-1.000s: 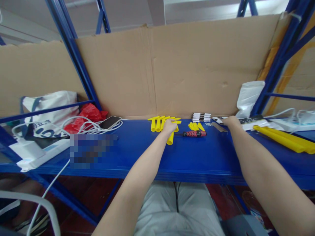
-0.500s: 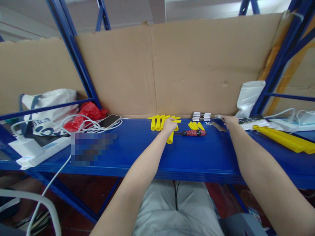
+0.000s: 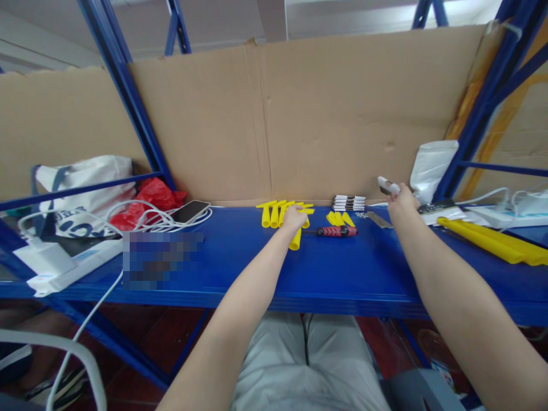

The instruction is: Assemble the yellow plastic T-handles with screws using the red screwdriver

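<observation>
My left hand [image 3: 294,217] is closed on a yellow T-shaped handle [image 3: 294,241], whose round hollow end points toward me. Several more such yellow handles [image 3: 266,216] lie in a row beside and behind this hand. Above the right part of the table, my right hand [image 3: 403,201] pinches a small white packet with a dark band [image 3: 387,185]. Below it lies a flat metal strip [image 3: 379,220]. A stack of similar white packets with black bands [image 3: 349,202] stands between my hands. A red and black screwdriver [image 3: 336,230] lies right of my left hand.
Small yellow pieces [image 3: 339,219] and tiny screws [image 3: 362,215] lie near the stack. Long yellow pieces [image 3: 483,238] and a white bag [image 3: 432,171] are at the right. At the left are a phone [image 3: 192,212], cables, a red bag [image 3: 154,195] and a power strip [image 3: 81,264].
My right hand has risen a little from the tabletop, lifting the white packet with it. My left hand stays in place.
</observation>
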`<state>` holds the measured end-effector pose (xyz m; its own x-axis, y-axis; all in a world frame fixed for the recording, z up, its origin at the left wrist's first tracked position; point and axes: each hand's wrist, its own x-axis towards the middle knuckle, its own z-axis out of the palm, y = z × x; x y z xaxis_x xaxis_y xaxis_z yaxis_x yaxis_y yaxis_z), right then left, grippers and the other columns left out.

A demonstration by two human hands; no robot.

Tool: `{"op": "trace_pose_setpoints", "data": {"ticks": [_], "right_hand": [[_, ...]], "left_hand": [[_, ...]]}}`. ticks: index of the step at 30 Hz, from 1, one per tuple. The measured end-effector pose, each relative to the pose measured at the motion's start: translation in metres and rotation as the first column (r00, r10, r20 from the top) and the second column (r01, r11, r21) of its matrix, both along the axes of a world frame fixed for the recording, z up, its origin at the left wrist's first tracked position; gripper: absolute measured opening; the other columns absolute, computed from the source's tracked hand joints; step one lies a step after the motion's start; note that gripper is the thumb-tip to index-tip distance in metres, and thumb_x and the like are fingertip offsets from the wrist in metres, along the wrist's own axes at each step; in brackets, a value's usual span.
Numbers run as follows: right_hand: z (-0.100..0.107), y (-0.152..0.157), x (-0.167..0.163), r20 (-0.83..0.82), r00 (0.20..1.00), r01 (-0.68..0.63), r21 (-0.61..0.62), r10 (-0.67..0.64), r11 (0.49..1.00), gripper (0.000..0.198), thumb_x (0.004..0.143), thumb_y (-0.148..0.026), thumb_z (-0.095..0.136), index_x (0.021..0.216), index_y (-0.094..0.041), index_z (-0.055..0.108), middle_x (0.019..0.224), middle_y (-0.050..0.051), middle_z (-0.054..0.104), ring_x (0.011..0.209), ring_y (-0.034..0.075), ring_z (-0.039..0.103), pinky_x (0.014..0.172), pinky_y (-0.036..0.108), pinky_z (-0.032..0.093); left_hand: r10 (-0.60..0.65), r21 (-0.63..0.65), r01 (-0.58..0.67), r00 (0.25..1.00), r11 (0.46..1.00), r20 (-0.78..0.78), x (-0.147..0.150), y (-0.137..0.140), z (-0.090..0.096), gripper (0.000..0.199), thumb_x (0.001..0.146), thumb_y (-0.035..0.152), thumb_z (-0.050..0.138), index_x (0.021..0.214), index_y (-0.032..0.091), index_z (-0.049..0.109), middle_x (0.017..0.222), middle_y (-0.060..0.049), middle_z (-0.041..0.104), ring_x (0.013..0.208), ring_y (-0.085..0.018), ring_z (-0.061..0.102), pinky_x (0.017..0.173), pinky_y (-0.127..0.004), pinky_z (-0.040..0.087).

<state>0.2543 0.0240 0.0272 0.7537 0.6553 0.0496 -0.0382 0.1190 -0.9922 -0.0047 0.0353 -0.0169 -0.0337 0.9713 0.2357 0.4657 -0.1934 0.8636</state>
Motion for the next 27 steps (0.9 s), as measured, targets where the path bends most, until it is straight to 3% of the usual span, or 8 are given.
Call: {"op": "trace_pose_setpoints", "data": {"ticks": [2, 5, 13, 18, 23, 27], "right_hand": [[0.006, -0.004, -0.007, -0.176, 0.983, 0.064, 0.099, -0.045, 0.993, 0.012, 0.088, -0.017, 0.027, 0.077, -0.022, 0.027, 0.071, -0.004, 0.041, 0.056, 0.001, 0.045, 0.058, 0.011, 0.039], [0.015, -0.008, -0.019, -0.356, 0.934, 0.089, 0.211, -0.008, 0.973, 0.015, 0.087, -0.011, 0.030, 0.077, -0.021, 0.028, 0.072, -0.004, 0.044, 0.055, -0.002, 0.048, 0.060, 0.010, 0.040], [0.020, -0.014, -0.034, -0.517, 0.849, 0.071, 0.317, 0.109, 0.946, 0.011, 0.089, -0.016, 0.035, 0.081, -0.020, 0.040, 0.074, -0.005, 0.052, 0.055, 0.001, 0.054, 0.055, 0.013, 0.044], [0.012, -0.016, -0.036, -0.529, 0.838, 0.060, 0.334, 0.134, 0.941, 0.011, 0.088, -0.014, 0.038, 0.080, -0.019, 0.043, 0.071, -0.005, 0.054, 0.054, 0.002, 0.055, 0.049, 0.013, 0.044], [0.008, -0.014, -0.039, -0.406, 0.904, 0.026, 0.362, 0.132, 0.932, 0.011, 0.085, -0.012, 0.043, 0.076, -0.018, 0.043, 0.064, -0.005, 0.055, 0.049, 0.004, 0.055, 0.043, 0.013, 0.042], [0.006, -0.014, -0.046, -0.207, 0.945, -0.168, 0.352, 0.252, 0.921, 0.016, 0.082, -0.009, 0.046, 0.069, -0.016, 0.044, 0.056, -0.003, 0.056, 0.046, 0.005, 0.055, 0.042, 0.014, 0.042]], "left_hand": [[0.006, 0.003, -0.006, 1.000, 1.000, 0.003, 0.000, -0.001, 0.001, 0.040, 0.065, -0.001, 0.050, 0.102, 0.010, 0.062, 0.116, -0.014, 0.059, 0.110, -0.022, 0.053, 0.093, -0.029, 0.038], [0.010, 0.010, -0.009, 1.000, 1.000, -0.012, 0.000, -0.001, 0.001, 0.040, 0.065, 0.000, 0.051, 0.102, 0.010, 0.062, 0.114, -0.014, 0.060, 0.108, -0.022, 0.054, 0.092, -0.029, 0.039], [0.002, 0.009, -0.002, 0.999, 1.000, -0.039, -0.001, -0.002, -0.001, 0.045, 0.062, -0.003, 0.052, 0.105, 0.009, 0.061, 0.112, -0.016, 0.061, 0.106, -0.025, 0.055, 0.089, -0.030, 0.042], [0.048, 0.033, -0.054, 0.987, 0.998, 0.152, -0.001, -0.001, -0.003, 0.051, 0.057, -0.008, 0.054, 0.104, 0.010, 0.059, 0.107, -0.016, 0.062, 0.103, -0.026, 0.056, 0.086, -0.032, 0.043], [0.087, -0.010, -0.092, 0.885, 0.996, 0.458, 0.001, 0.001, 0.000, 0.060, 0.058, -0.008, 0.055, 0.114, 0.013, 0.049, 0.099, -0.011, 0.063, 0.090, -0.021, 0.061, 0.077, -0.028, 0.046], [0.133, -0.076, -0.108, 0.782, 0.991, 0.609, -0.001, 0.001, 0.007, 0.047, 0.062, -0.007, 0.054, 0.102, 0.016, 0.055, 0.087, -0.006, 0.064, 0.084, -0.020, 0.062, 0.076, -0.029, 0.046]]}}
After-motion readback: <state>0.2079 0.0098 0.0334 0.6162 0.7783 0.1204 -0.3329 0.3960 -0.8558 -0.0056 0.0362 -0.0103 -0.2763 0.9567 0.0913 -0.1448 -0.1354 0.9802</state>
